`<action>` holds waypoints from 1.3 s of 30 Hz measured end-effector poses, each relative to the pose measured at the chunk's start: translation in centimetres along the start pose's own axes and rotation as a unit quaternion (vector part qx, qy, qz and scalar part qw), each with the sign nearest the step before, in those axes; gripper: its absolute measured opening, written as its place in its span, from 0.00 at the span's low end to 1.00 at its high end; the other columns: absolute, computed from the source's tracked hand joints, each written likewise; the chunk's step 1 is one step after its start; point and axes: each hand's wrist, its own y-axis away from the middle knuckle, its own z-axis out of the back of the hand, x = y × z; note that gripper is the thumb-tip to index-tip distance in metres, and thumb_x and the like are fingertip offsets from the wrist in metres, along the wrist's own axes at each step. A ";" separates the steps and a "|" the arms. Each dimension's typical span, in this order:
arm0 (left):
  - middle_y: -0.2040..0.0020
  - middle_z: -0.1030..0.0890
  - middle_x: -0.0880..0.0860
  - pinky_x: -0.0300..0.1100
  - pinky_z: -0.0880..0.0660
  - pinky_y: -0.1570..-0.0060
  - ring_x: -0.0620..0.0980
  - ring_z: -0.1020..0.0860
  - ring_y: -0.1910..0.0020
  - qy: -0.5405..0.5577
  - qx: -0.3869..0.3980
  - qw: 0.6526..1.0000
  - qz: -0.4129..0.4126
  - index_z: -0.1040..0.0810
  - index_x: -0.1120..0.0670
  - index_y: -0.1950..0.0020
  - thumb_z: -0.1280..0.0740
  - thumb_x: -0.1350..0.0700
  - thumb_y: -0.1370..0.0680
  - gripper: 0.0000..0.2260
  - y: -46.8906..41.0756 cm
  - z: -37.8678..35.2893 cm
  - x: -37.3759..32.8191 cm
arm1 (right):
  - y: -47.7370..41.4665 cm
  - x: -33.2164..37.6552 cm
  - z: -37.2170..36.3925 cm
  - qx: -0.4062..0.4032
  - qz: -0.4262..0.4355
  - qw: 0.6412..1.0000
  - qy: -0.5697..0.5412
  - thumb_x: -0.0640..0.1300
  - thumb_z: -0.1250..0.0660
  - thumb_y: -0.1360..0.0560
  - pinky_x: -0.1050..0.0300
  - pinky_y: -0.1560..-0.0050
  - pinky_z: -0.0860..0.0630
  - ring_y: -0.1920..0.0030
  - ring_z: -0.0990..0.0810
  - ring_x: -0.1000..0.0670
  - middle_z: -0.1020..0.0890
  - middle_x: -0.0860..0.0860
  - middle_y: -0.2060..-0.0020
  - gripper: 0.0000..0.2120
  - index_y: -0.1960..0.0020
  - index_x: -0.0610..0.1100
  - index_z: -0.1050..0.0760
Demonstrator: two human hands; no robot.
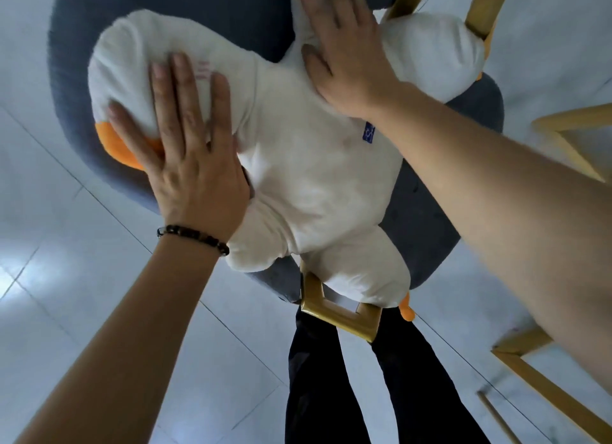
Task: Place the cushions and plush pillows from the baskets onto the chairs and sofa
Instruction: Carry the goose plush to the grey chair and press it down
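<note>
A large white plush duck pillow (308, 178) with an orange beak and orange feet lies across a grey upholstered chair (427, 211) with gold metal legs. My left hand (188, 158) rests flat on the duck's head at the left, fingers spread, covering part of the beak. Flat on the plush's upper body lies my right hand (344, 49), fingers apart and pressing into the fabric. Neither hand closes around the plush. One orange foot hangs over the chair's front edge.
Pale tiled floor (82, 278) surrounds the chair. Gold metal frames of other furniture (563, 135) stand at the right. My dark-trousered legs (371, 387) are right against the chair's front leg (334, 311).
</note>
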 end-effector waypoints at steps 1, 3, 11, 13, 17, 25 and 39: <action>0.21 0.35 0.64 0.78 0.41 0.32 0.64 0.36 0.22 -0.002 -0.012 1.000 -0.011 0.35 0.55 0.20 0.42 0.57 0.16 0.23 0.1 -0.3 -0.1 | 1.2 0.7 -0.1 -0.035 -0.008 0.999 -0.017 0.56 0.49 0.17 0.36 0.22 0.43 0.19 0.47 0.32 0.45 0.38 0.19 0.31 0.17 0.45 0.45; 0.22 0.34 0.63 0.77 0.42 0.32 0.64 0.35 0.22 0.007 -0.022 0.999 -0.025 0.34 0.54 0.20 0.41 0.57 0.17 0.23 0.1 -0.4 -0.4 | 4.8 2.0 -0.8 -0.070 -0.016 0.996 -0.060 0.62 0.47 0.17 0.32 0.22 0.46 0.19 0.47 0.31 0.45 0.35 0.19 0.34 0.18 0.44 0.42; 0.20 0.37 0.63 0.77 0.42 0.30 0.63 0.38 0.20 0.019 0.007 0.996 -0.089 0.34 0.51 0.20 0.43 0.53 0.14 0.21 -1.2 1.7 1.8 | 13.0 1.0 -4.2 0.039 0.017 0.999 0.018 0.77 0.47 0.25 0.27 0.25 0.49 0.18 0.49 0.35 0.45 0.41 0.18 0.45 0.17 0.50 0.46; 0.19 0.39 0.63 0.76 0.46 0.29 0.63 0.41 0.19 0.042 0.035 0.996 -0.073 0.35 0.51 0.20 0.46 0.50 0.14 0.21 -1.5 2.5 1.4 | 13.1 1.4 -3.6 0.028 0.004 1.000 -0.001 0.76 0.44 0.25 0.27 0.24 0.50 0.18 0.51 0.35 0.48 0.38 0.18 0.47 0.17 0.49 0.48; 0.19 0.42 0.65 0.76 0.51 0.28 0.66 0.44 0.19 0.087 0.040 0.993 -0.071 0.36 0.55 0.20 0.47 0.48 0.14 0.23 -1.4 4.0 -0.8 | 19.3 1.7 -3.9 0.064 -0.096 0.990 -0.082 0.78 0.44 0.28 0.28 0.22 0.54 0.19 0.61 0.34 0.61 0.34 0.19 0.55 0.17 0.44 0.59; 0.16 0.53 0.62 0.68 0.61 0.23 0.63 0.54 0.17 0.093 0.193 0.925 -0.315 0.51 0.49 0.16 0.51 0.40 0.14 0.29 7.5 0.1 -5.7 | 31.2 -1.3 -7.7 0.254 -0.204 0.925 -0.195 0.81 0.42 0.33 0.32 0.23 0.41 0.18 0.50 0.38 0.58 0.43 0.17 0.57 0.24 0.62 0.78; 0.19 0.38 0.62 0.67 0.49 0.25 0.65 0.39 0.21 0.114 0.176 0.967 -0.147 0.33 0.46 0.21 0.41 0.46 0.16 0.22 13.2 0.3 -2.4 | 33.5 -2.7 -7.0 0.274 -0.189 0.932 -0.142 0.71 0.45 0.23 0.33 0.30 0.29 0.20 0.44 0.36 0.54 0.44 0.17 0.41 0.19 0.62 0.62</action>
